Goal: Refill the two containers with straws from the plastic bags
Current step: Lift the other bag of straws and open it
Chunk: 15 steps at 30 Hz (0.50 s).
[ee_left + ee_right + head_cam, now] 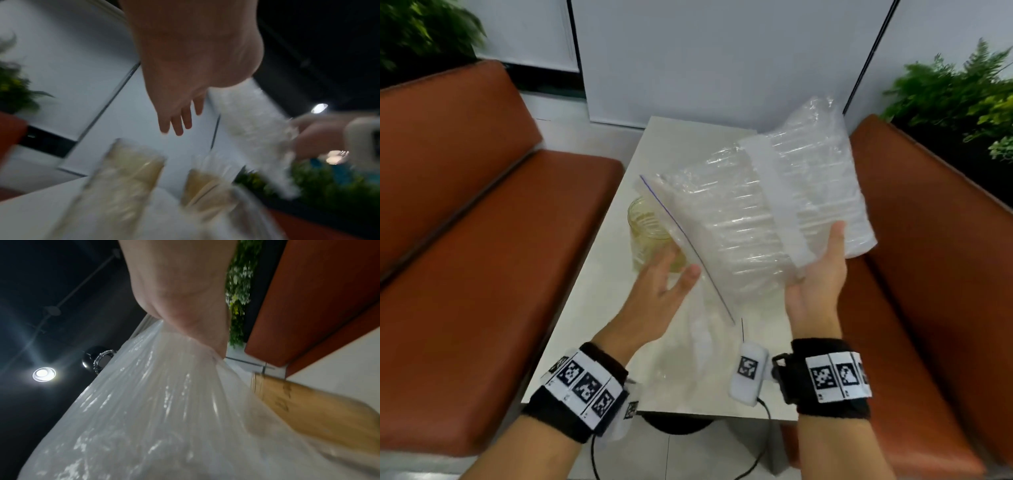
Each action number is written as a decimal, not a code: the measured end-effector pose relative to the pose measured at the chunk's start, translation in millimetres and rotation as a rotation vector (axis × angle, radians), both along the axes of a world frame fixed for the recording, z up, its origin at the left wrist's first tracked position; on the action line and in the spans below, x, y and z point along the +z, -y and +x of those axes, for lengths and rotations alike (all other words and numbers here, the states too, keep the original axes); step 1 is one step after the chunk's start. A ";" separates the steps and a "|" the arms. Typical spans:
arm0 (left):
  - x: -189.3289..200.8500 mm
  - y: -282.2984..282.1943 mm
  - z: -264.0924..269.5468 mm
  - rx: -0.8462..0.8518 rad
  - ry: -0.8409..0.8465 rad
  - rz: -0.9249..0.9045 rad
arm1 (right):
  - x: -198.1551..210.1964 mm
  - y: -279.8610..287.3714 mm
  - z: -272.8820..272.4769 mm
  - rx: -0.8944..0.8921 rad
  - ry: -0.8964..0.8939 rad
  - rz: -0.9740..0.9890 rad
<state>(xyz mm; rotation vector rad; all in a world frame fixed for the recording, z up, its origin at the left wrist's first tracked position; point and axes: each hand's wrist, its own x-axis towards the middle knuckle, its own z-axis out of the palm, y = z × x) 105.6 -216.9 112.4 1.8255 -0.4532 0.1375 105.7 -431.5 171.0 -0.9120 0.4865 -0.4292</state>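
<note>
A large clear zip bag of clear straws (750, 219) hangs tilted above the white table (585, 322), its blue-lined zip edge pointing down-left. My right hand (822, 274) holds the bag from below, thumb on the near face and fingers hidden behind it; the right wrist view shows the bag (154, 402) filling the frame below the palm. My left hand (667, 277) is open with straight fingers just beside the zip edge. A yellowish glass jar (647, 226) stands partly behind the bag. The blurred left wrist view shows two jars (123, 178) (205, 183).
A second, flatter plastic bag (698, 346) lies on the table near my wrists. Brown padded benches flank the table on the left (482, 274) and right (928, 274). Green plants (962, 92) stand behind the right bench.
</note>
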 end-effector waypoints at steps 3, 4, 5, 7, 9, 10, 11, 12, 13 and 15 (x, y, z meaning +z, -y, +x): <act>32.0 12.8 3.1 0.080 0.030 -0.254 | -6.0 -22.4 0.8 0.104 0.007 0.033; 42.0 12.9 3.2 0.151 0.097 -0.266 | -7.6 -27.3 0.7 0.137 0.015 0.053; 51.3 11.2 3.2 0.214 0.162 -0.249 | -10.4 -28.9 2.0 0.163 -0.010 0.015; 73.0 4.5 2.7 0.287 0.282 -0.189 | -10.8 -29.4 0.0 0.232 -0.111 -0.135; 99.5 -5.3 1.1 0.330 0.374 -0.166 | -10.3 -26.4 -5.6 0.323 -0.241 -0.396; 112.5 -11.4 0.1 0.352 0.405 -0.157 | -8.3 -25.0 -10.4 0.346 -0.291 -0.564; 124.5 -17.6 -0.9 0.358 0.423 -0.143 | -6.2 -23.0 -15.2 0.321 -0.326 -0.756; 135.1 -22.5 -2.2 0.357 0.422 -0.120 | -3.2 -21.2 -19.1 0.248 -0.345 -0.954; 142.5 -25.8 -2.8 0.358 0.408 -0.092 | 0.0 -20.1 -22.2 0.151 -0.341 -1.127; 150.1 -25.6 -4.3 0.348 0.365 -0.049 | 5.7 -20.9 -20.9 0.004 -0.172 -1.292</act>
